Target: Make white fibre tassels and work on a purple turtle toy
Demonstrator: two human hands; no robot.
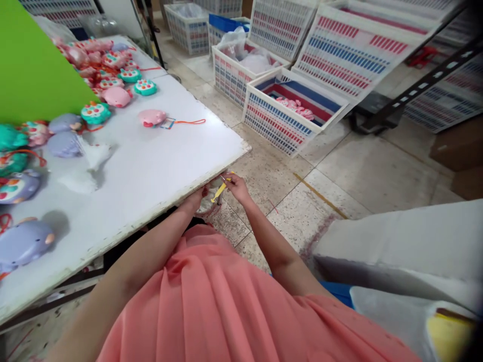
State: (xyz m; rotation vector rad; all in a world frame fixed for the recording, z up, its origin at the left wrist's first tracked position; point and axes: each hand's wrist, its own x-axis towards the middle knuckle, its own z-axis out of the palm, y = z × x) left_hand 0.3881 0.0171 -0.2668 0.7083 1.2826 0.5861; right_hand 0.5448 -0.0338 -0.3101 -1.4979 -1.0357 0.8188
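Observation:
My right hand is closed around a slim yellow tool just beyond the table's front edge. The tool slants down to the left, and a small metallic part shows by my fingertips; its exact kind is unclear. My left hand reaches in at the table's edge, its fingers mostly hidden and too blurred to read. Below the yellow tool, a round, pale container is partly visible. A pink pig-shaped toy with an orange strap and a tag lies on the white table.
Several purple, teal and pink toys lie along the table's left side, beside a green panel. White tissue-like scraps lie nearby. Plastic crates stand on the tiled floor beyond. At right is a pale, box-like block.

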